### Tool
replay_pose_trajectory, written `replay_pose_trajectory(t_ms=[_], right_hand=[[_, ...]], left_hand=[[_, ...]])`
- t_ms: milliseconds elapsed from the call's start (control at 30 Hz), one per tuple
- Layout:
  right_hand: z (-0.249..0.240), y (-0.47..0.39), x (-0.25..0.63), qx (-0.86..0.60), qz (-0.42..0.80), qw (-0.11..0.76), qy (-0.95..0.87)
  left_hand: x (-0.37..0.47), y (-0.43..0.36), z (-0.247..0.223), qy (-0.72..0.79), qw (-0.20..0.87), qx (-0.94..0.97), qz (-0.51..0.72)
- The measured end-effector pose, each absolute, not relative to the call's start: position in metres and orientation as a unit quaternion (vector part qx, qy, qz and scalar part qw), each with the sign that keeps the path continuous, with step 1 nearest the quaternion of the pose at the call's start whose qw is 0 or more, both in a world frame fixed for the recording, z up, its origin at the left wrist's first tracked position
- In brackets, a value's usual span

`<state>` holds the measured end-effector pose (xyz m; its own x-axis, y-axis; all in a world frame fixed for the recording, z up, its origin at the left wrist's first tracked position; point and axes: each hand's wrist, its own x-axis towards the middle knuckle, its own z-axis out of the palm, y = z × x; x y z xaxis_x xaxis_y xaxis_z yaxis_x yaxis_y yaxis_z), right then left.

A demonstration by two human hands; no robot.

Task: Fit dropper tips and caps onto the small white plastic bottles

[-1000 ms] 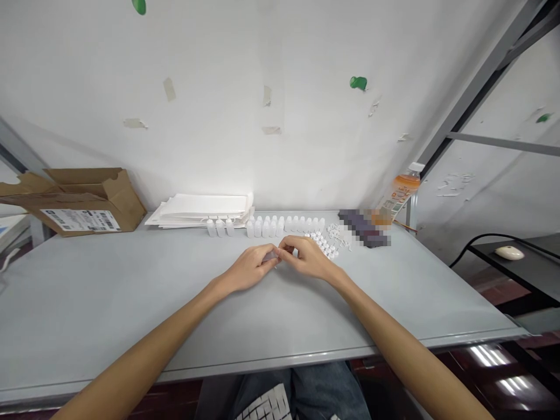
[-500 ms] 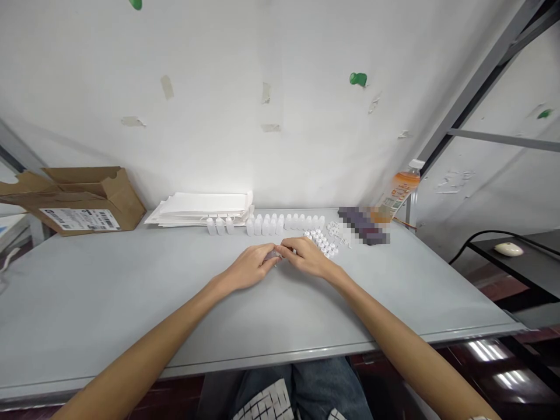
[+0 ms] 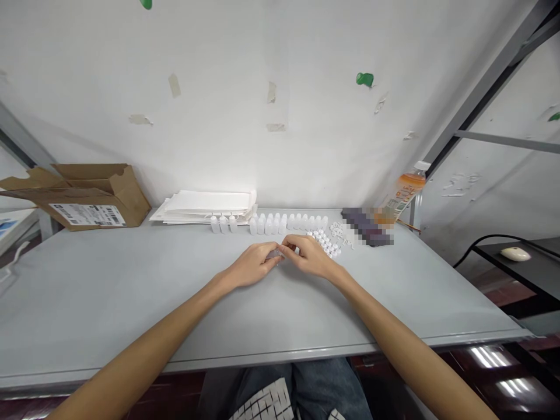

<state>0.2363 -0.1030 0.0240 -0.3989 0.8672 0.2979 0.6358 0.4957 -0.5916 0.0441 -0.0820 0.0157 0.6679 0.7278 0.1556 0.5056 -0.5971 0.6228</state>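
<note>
My left hand [image 3: 250,265] is closed around a small translucent plastic bottle [image 3: 274,254], mostly hidden by the fingers. The fingertips of my right hand [image 3: 310,255] are pinched together at the bottle's end; what they hold there is too small to make out. Just beyond my hands stand several uncapped-looking small bottles [image 3: 269,225] in rows. A group of white caps [image 3: 326,245] lies beside my right hand, with small white pieces [image 3: 339,230] behind it. To the left stand 3 small bottles [image 3: 224,224] with thin tips on top.
A stack of white sheets [image 3: 205,202] lies against the wall, right of an open cardboard box [image 3: 100,195]. On the right are a blurred dark object [image 3: 365,226] and a bottle of orange drink [image 3: 405,192]. A mouse [image 3: 515,254] sits on a dark shelf beyond the table [image 3: 131,303].
The view has shifted slightly, so the scene sits a little further right. Both hands stay together at the small bottle, with the right fingers slightly changed in position.
</note>
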Motion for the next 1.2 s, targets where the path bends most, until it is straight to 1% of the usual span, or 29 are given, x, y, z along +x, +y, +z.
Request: replay_pose_trajectory(t_ms=[733,1000,1200], right_hand=[[0.0269,-0.1025,0.2387,-0.465,0.217,0.294,-0.807],[0.0277,-0.1018,0.2385,-0.462,0.26,0.286,-0.798],[0.0272,-0.1012,0.238,-0.459,0.267,0.269,-0.804]], left_hand=[[0.043,-0.0801,0.0147,0.353,0.298,0.865,0.197],[0.043,-0.0803,0.0119,0.349,0.275,0.875,0.193],[0.0431,-0.0807,0.01,0.349,0.273,0.873,0.204]])
